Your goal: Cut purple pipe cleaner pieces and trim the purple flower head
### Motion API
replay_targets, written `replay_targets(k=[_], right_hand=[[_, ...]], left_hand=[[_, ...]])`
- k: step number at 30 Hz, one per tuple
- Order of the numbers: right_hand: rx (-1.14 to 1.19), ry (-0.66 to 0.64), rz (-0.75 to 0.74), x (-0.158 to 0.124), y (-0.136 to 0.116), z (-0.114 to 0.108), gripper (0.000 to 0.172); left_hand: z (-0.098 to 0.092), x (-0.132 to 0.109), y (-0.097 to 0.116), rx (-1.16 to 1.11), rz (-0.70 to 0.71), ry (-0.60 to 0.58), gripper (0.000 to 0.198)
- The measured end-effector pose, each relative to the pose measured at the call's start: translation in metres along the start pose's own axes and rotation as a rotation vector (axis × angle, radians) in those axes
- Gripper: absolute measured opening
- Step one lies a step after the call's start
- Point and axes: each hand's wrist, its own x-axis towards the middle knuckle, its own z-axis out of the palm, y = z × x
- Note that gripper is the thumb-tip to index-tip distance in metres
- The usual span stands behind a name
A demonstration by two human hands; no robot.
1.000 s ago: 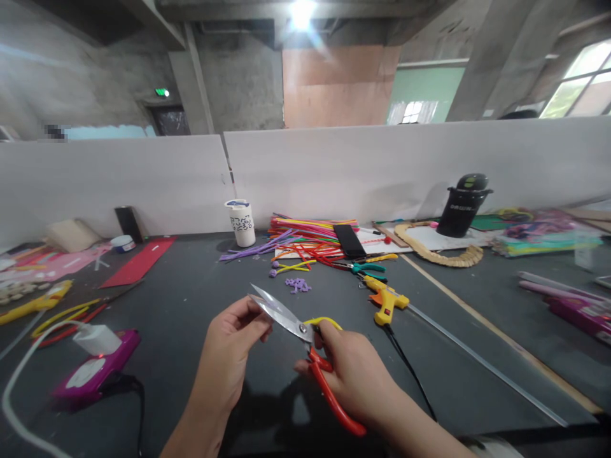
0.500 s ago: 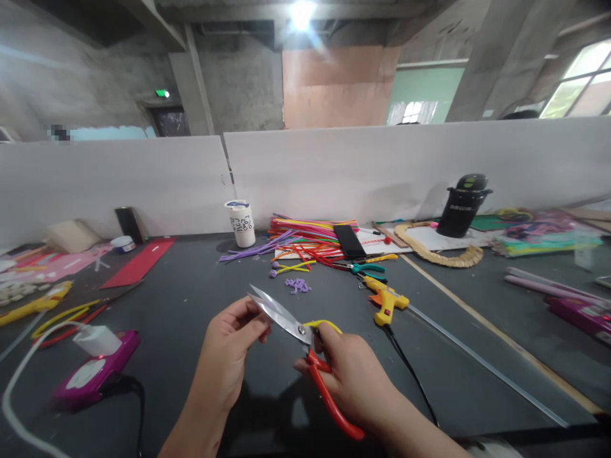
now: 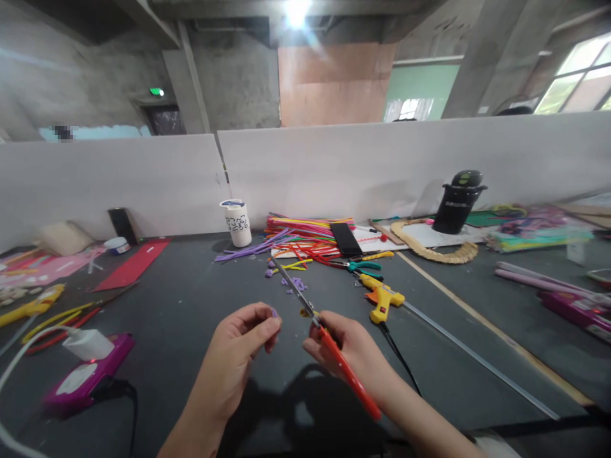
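Person's left hand (image 3: 236, 343) pinches a small purple scrap (image 3: 275, 313), left of red-handled metal scissors (image 3: 340, 357) gripped in right hand (image 3: 356, 350) and pointing forward-left.

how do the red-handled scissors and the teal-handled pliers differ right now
The scissors are held up in the right hand, while the pliers lie on the table. The scissors have long, slim metal blades; the pliers have a much shorter head. The scissors look larger in the picture, partly because they are nearer the camera than the pliers. Both are hand tools with brightly coloured handles.
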Motion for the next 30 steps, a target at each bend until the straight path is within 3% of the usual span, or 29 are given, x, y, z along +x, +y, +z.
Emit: replay_targets(k=[4, 11, 30], right_hand=[[0.247, -0.047, 0.088, 0.004, -0.008, -0.004, 0.006], [0.317, -0.089, 0.093, 0.005, -0.019, -0.009, 0.009], [0.336, -0.116, 0.07, 0.003, -0.015, -0.009, 0.01]], left_hand=[[0.007, -0.001, -0.005, 0.058, -0.107, -0.131, 0.008], [0.014, -0.003, -0.015, 0.131, -0.143, -0.282, 0.008], [0.017, -0.001, -0.014, 0.119, -0.189, -0.254, 0.004]])
